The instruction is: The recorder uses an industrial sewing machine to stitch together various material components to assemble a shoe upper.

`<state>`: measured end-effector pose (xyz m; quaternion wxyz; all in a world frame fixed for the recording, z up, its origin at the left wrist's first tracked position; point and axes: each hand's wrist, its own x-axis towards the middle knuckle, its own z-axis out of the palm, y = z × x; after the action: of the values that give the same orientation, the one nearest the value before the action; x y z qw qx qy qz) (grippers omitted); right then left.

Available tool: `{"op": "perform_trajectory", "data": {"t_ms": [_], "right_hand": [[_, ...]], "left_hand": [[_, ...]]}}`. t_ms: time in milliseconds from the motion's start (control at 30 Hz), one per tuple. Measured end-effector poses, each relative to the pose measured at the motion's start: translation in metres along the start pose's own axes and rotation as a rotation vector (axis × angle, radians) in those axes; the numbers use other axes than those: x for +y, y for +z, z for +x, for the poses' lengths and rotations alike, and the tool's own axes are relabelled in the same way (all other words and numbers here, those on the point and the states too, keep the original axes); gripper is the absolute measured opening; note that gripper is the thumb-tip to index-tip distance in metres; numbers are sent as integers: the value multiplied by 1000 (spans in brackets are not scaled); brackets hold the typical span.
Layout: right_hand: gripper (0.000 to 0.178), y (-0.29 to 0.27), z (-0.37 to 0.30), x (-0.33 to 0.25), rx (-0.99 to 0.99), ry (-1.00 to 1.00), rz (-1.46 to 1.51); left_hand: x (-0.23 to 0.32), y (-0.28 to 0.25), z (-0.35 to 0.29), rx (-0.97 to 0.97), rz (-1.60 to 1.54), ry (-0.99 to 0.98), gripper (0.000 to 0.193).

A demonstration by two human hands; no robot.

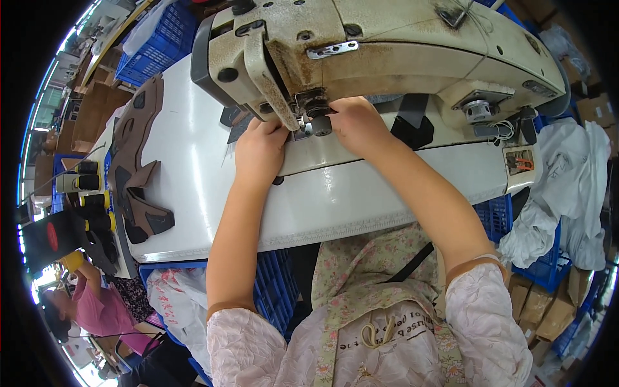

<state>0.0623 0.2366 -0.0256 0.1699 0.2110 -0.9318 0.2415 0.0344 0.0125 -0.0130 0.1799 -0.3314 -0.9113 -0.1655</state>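
A worn cream sewing machine arches over the white work table. Beside its needle, my left hand is closed, fingers curled down on a dark grey cut piece that shows past the knuckles. On the other side of the needle, my right hand bends inward, its thumb and fingers pressed together close to the presser foot. The machine head hides several fingertips and much of the piece. Further right, a black flat piece lies under the machine arm, apart from my hands.
Brown and black cut pieces lie along the table's left side. Thread spools stand beyond it. A blue crate is at the back left. White cloth hangs over a blue basket at right. Another person sits at lower left.
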Motion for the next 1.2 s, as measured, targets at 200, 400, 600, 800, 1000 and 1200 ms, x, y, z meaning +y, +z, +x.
{"op": "perform_trajectory", "data": {"t_ms": [200,400,600,800,1000,1200], "right_hand": [[22,-1,0,-1,-11,19,1],[21,-4,2,-2,-17,11,15],[20,-5,2,-2,2,11,7],[20,-2,2,-5,11,-9,8],[21,-4,0,-1,60,-37,-18],[25,-40,-37,-26,210,-197,-35]], "left_hand": [[-1,1,0,3,2,0,31],[2,-2,1,-16,-4,-26,29],[2,-1,3,-14,-18,-23,29],[3,-2,1,58,33,26,20],[7,-4,3,24,-47,8,31],[-7,11,-1,57,35,22,38]]}}
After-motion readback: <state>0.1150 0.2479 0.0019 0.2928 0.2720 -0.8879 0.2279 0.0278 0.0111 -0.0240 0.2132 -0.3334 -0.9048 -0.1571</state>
